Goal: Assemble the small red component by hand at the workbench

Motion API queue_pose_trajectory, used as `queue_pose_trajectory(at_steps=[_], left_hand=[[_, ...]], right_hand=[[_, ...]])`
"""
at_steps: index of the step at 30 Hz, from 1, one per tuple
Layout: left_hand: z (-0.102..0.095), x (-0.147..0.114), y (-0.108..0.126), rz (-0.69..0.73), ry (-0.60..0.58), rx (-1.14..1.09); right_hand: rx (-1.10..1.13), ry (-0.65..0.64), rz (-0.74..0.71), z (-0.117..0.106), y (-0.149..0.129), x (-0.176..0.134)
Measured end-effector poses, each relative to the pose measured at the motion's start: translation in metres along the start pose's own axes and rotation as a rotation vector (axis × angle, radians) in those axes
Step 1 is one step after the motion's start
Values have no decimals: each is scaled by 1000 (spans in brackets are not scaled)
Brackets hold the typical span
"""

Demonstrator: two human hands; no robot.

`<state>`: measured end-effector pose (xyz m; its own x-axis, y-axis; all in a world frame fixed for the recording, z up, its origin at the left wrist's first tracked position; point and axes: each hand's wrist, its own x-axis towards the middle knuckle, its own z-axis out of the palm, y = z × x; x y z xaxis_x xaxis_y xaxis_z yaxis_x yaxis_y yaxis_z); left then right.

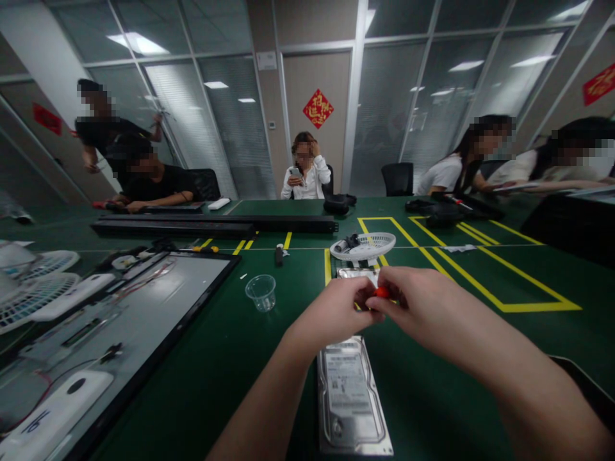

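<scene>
"What are the hands doing?"

"The right hand is pinching a small, rounded, bright-red object between thumb and fingertips. The left hand is curling its fingers in right beside it; whether they are gripping anything, I cannot tell."

"Where is the red object?"

"It is being held over the dark-green table, just beyond a flat, rectangular, silver metal hard drive. The drive is lying label up. A second silver metal piece is showing partly behind the fingers."

"Why that grip?"

"Probably because the object is too small for a palm; fingertips are allowing finer control. Lying flat is likely keeping the drive steady."

"And the textures around?"

"A clear, thin-walled plastic cup is standing upright, leftward. Ahead, a white, oval, slatted plastic grille is carrying dark pieces. Farther left, a smooth grey panel is lying in its black frame."
</scene>
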<state>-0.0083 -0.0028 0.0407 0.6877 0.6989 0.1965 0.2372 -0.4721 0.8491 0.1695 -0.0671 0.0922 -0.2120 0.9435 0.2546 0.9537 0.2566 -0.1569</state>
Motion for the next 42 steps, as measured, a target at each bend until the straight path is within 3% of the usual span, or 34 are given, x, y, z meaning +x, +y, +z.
queue_pose_trajectory(at_steps=[5,12,19,26,32,38,42], left_hand=[[0,-1,0,40,31,31],[2,-1,-1,8,-4,-13],[0,-2,-1,44,41,-11],[0,-1,2,3,-15,6],[0,-3,2,32,37,39],[0,-2,3,28,-18,-7],[0,-3,5,29,-13,29]], right_hand=[[68,-30,-113,0,3,-2],[22,-30,-2,0,1,0],[89,-41,-124,-1,0,-1],[10,28,-48,1,1,0],[82,-55,-108,-2,1,0],[62,-63,15,-2,1,1],[104,-54,-66,-4,3,-2]])
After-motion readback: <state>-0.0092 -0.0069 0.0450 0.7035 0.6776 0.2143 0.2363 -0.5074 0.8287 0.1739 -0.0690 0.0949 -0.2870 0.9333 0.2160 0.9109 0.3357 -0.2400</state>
